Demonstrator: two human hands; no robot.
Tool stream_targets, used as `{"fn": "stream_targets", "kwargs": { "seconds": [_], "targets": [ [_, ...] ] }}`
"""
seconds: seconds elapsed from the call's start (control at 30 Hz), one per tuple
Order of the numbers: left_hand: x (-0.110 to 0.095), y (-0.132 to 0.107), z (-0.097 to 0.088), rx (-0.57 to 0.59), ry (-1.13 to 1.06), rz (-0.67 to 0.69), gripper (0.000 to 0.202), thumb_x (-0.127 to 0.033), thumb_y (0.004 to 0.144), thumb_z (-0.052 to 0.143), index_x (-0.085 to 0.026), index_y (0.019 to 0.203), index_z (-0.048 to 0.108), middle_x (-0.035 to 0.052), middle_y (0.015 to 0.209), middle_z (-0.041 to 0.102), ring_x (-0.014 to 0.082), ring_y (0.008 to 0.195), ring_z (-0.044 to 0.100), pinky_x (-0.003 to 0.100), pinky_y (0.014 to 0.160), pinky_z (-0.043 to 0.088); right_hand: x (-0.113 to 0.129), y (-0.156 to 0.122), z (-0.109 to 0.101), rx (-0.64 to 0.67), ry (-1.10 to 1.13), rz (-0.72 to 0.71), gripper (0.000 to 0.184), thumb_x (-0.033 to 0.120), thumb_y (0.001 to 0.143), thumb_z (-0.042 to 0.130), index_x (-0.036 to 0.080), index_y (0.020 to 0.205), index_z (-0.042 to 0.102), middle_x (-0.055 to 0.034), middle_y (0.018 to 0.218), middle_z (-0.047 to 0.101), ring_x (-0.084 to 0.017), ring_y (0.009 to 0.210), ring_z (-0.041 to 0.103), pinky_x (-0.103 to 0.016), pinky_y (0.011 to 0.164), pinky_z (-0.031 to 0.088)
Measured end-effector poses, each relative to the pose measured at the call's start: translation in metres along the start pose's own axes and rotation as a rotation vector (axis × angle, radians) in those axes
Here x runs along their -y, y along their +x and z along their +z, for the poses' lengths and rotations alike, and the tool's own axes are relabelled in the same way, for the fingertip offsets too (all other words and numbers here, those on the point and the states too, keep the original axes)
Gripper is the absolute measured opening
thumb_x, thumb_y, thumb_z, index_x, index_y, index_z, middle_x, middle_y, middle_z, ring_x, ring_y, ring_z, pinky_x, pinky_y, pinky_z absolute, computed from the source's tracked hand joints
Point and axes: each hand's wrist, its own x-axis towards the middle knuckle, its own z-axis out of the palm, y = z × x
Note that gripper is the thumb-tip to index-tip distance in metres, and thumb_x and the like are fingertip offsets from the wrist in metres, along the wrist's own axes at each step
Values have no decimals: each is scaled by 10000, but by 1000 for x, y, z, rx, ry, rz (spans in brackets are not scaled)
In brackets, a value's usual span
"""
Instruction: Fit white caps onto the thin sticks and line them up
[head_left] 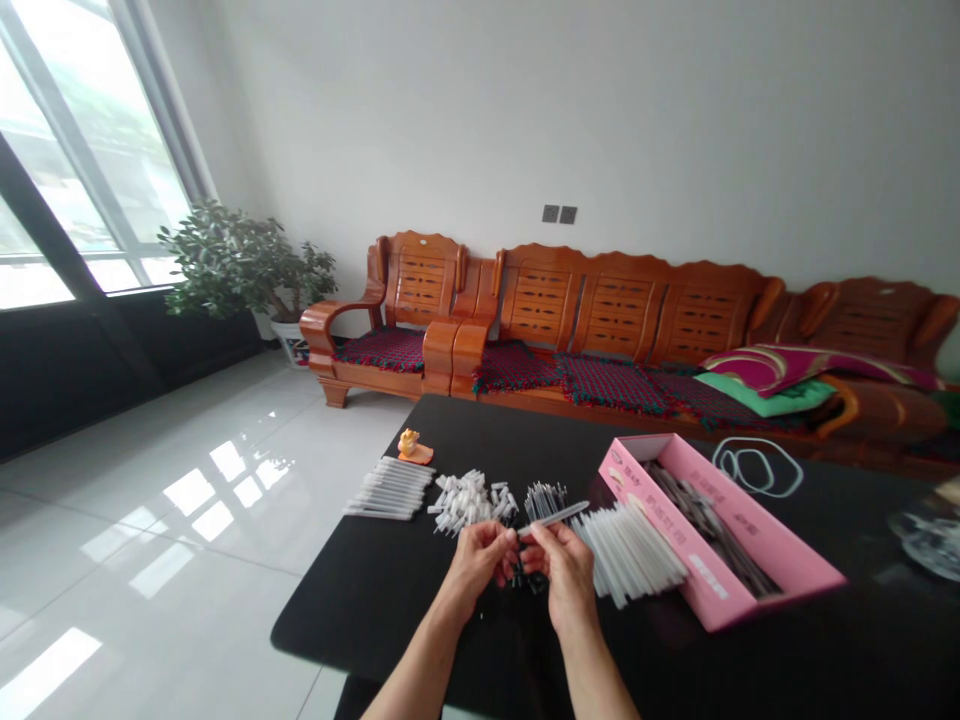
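Observation:
Over the near part of a black table [390,600], my left hand [480,560] and my right hand [566,570] meet with fingers pinched. My right hand holds a clear pen barrel [556,516] that points up and to the right. My left hand pinches its near end; anything small in those fingers is hidden. Just beyond the hands lie a heap of small white caps [469,498], a bunch of dark refills [545,497] and a pile of clear barrels [630,550].
A row of assembled pens [391,488] lies at the table's left, with a small orange figure [411,445] behind it. An open pink box [720,530] of dark parts sits right, white cord loops [754,465] beyond. A wooden sofa [600,320], potted plant [240,262] and window stand behind.

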Motion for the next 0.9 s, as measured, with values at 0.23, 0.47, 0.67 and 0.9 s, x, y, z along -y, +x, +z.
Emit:
{"fn": "stream_targets", "kwargs": {
  "seconds": [0.23,0.47,0.67,0.9],
  "targets": [
    [-1,2,2,-26,-9,16,414,-518,727,700,-119,680,604,5,517,580,90,407,514,178,369,372,0,-2,1,5,-19,-19,338,418,664,783,118,756,656,-54,647,707,-140,466,626,-206,406,488],
    [-1,3,4,-58,-56,14,401,-432,615,812,-125,785,618,7,579,636,97,449,550,198,448,444,0,-1,1,-20,16,8,321,398,628,810,136,707,643,-34,590,693,-142,434,616,-204,389,474],
    [1,5,1,-71,34,-42,518,-633,770,573,-123,685,616,15,549,592,88,381,512,169,325,336,2,-1,3,-42,14,16,338,404,604,819,135,714,647,-45,606,702,-148,445,627,-202,385,474],
    [0,6,0,-64,-10,12,400,-497,676,748,-122,675,608,0,517,583,83,406,506,173,382,378,2,-1,4,-33,2,13,354,413,601,819,127,716,643,-52,615,706,-145,437,624,-199,378,472]
  ]
}}
